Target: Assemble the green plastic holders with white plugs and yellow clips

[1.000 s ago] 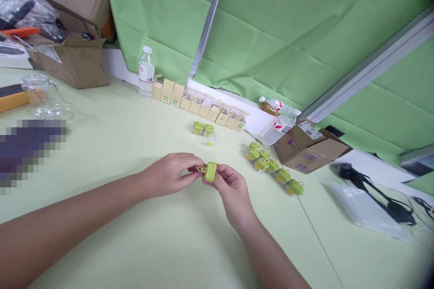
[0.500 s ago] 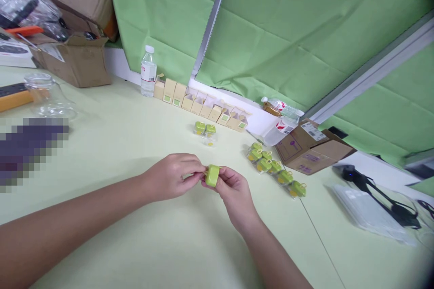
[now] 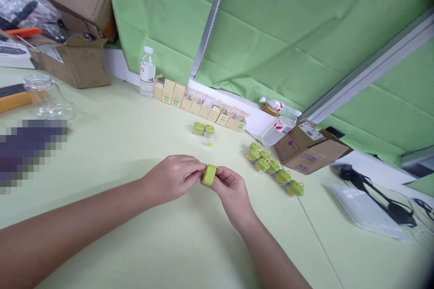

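Left fingers cover more of the loop (image 3: pixel 203 171) than a second ago. Left hand (image 3: pixel 174 177) pinches it; right hand (image 3: pixel 233 192) pinches green case (image 3: pixel 209 174), between both hands. Likely light, stiff, slick; best held by sides.

Single head-worn cam, looks fwd & down across desk (image 3: pixel 152 248) to green cloth (image 3: pixel 288 31) on far side; wide view, tilted sideways, w/ L hand (image 3: pixel 174 179) & R hand (image 3: pixel 233 192) close, approx ctr.
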Motion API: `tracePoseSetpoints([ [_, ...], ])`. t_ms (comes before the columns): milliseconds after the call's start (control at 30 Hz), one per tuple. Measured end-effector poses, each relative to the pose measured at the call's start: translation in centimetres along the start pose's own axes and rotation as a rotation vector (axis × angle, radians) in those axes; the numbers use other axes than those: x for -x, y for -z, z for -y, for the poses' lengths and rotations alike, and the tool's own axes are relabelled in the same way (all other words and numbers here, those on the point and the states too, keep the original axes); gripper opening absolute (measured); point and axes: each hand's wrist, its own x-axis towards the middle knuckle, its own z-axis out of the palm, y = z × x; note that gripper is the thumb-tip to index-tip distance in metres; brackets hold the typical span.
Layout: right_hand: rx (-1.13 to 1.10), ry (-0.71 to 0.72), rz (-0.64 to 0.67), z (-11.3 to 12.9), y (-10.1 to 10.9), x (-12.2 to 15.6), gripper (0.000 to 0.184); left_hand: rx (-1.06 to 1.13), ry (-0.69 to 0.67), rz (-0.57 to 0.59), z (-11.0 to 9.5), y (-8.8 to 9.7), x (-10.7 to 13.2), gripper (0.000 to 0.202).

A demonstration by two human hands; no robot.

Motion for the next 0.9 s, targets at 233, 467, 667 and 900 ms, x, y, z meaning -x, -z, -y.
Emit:
tracePoseSetpoints([
  [233,0.037,0.061,-0.067,-0.5,0.2,-0.2,0.014,0.0,0.059,0.032,-0.4,-0.3,0.2,0.052],
  [467,0.035,0.064,-0.022,-0.7,-0.2,0.2,0.01,0.13,0.051,0.04,-0.9,-0.5,-0.1,0.048],
  [667,-0.101,-0.005,-0.058,0.2,0.2,0.2,0.015,0.152,0.153,-0.063,0.2,0.5,-0.7,0.04],
  [900,-0.531,-0.282,0.037,1.1,1.6,-0.4,0.012,0.083,0.358,-0.157,3.2,1.1,-0.9,0.039],
])
